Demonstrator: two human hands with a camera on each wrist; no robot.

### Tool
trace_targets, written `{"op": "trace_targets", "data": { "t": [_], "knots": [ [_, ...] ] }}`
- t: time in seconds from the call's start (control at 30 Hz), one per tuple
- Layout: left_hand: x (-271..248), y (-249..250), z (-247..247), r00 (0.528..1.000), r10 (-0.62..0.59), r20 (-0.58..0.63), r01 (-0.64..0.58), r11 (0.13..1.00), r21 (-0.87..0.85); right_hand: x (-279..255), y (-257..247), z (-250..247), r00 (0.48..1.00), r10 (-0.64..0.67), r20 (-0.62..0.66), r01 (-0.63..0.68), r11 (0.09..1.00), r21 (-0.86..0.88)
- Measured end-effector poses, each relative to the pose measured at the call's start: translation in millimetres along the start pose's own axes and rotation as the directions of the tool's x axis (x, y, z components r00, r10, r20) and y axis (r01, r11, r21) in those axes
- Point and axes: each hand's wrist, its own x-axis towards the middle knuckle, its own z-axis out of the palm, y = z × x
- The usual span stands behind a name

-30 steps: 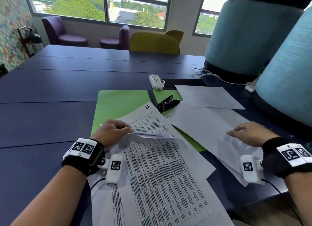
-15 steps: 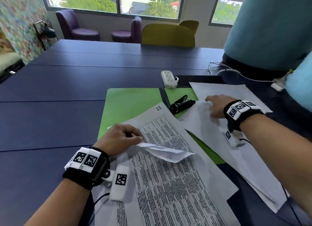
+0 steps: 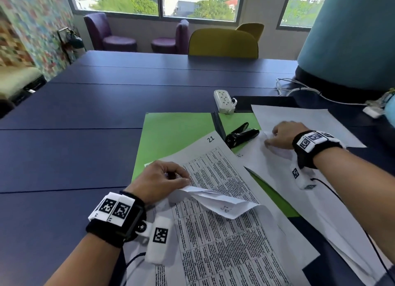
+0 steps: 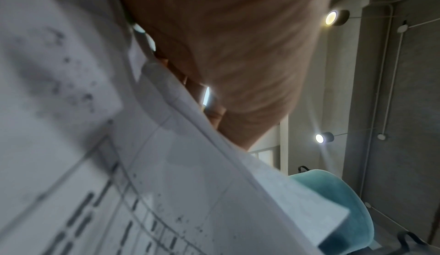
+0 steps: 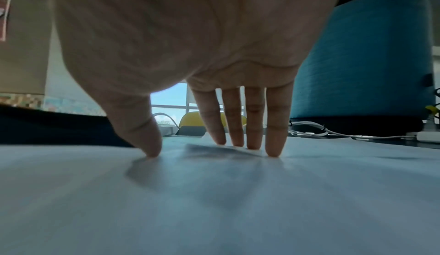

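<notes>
A stack of printed table sheets lies before me on an open green folder. My left hand pinches the lifted, curled corner of the top printed sheet; the left wrist view shows that sheet bent up against the fingers. Blank white sheets lie spread to the right. My right hand rests on them with straight fingers and thumb touching the blank paper. A black stapler lies on the folder just left of the right hand.
A white power strip sits behind the folder on the dark blue table. White cables run along the right. A teal chair back stands at the right edge, a yellow chair at the far side.
My right hand has reached forward from the near right edge of the blank sheets to their far part beside the stapler. My left hand keeps its pinch and has lifted the corner higher.
</notes>
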Motion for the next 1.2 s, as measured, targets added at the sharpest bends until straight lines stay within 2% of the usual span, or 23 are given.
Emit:
{"op": "trace_targets", "data": {
  "t": [0.2, 0.37, 0.5, 0.57, 0.7, 0.9, 1.0, 1.1, 1.2],
  "knots": [
    [2, -3, 0, 1.000, -0.026, -0.007, 0.026, 0.999, 0.032, 1, -11, -3, 0.998, 0.023, -0.063, -0.024, 1.000, -0.014],
    [2, -2, 1, 0.999, -0.046, -0.011, 0.046, 0.999, 0.026, -1, -7, -13, 0.997, 0.014, -0.072, -0.025, 0.988, -0.150],
    [4, -1, 0, 0.999, -0.039, -0.026, 0.040, 0.998, 0.040, -26, -10, -54, 0.987, -0.040, -0.158, -0.002, 0.966, -0.259],
    [5, 0, 0, 0.999, -0.037, -0.027, 0.038, 0.998, 0.054, -43, -19, -77, 0.992, -0.031, -0.124, -0.003, 0.965, -0.263],
    [5, 3, 2, 0.999, -0.010, -0.039, 0.011, 0.999, 0.030, -72, -46, -85, 0.994, -0.009, 0.109, 0.018, 0.996, -0.085],
    [0, 10, 11, 0.997, 0.033, -0.065, -0.033, 0.999, -0.004, -85, -70, -38, 0.977, -0.001, 0.215, -0.050, 0.971, 0.233],
    [-2, 16, 13, 0.997, 0.009, -0.078, -0.013, 0.999, -0.045, -84, -70, -30, 0.959, -0.026, 0.282, -0.110, 0.882, 0.458],
    [-2, 16, 13, 0.997, 0.005, -0.079, -0.011, 0.997, -0.074, -93, -70, -38, 0.964, -0.061, 0.258, -0.114, 0.785, 0.609],
    [-1, 15, 13, 0.997, 0.010, -0.074, -0.009, 1.000, 0.003, -107, -66, -46, 0.979, -0.124, 0.165, -0.015, 0.757, 0.654]
  ]
}}
